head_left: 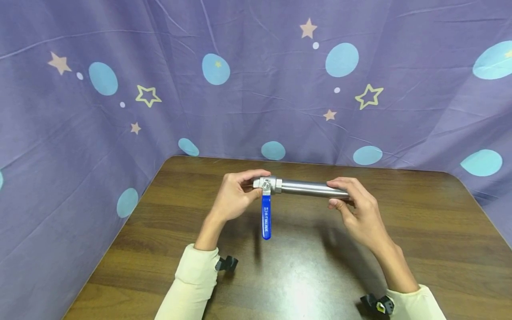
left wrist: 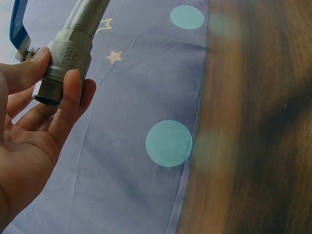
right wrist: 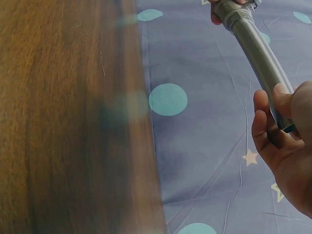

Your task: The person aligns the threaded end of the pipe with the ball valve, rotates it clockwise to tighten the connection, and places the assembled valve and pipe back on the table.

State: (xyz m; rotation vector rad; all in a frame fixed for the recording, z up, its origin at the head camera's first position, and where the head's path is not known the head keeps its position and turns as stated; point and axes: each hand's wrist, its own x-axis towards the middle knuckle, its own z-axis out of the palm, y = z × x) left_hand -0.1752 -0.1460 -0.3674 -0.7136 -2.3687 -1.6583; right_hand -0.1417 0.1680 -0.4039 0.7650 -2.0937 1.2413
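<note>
A metal ball valve (head_left: 273, 183) with a blue lever handle (head_left: 266, 218) is joined to a straight steel pipe (head_left: 308, 188). Both are held level above the table, and the handle points toward me. My left hand (head_left: 235, 195) grips the valve body at its free end, thumb on the near side. Around the pipe's far right end curl the fingers of my right hand (head_left: 362, 213). In the left wrist view, raised marks show on the valve body (left wrist: 68, 56), and its open end faces down. The right wrist view shows the pipe (right wrist: 261, 58) running from the right hand to the valve.
A brown wooden table (head_left: 160, 222) lies under both hands. Behind it and to the sides hangs a purple curtain (head_left: 248, 124) with stars and blue ovals. Small black devices sit at both wrists, one beside the left sleeve (head_left: 196, 271).
</note>
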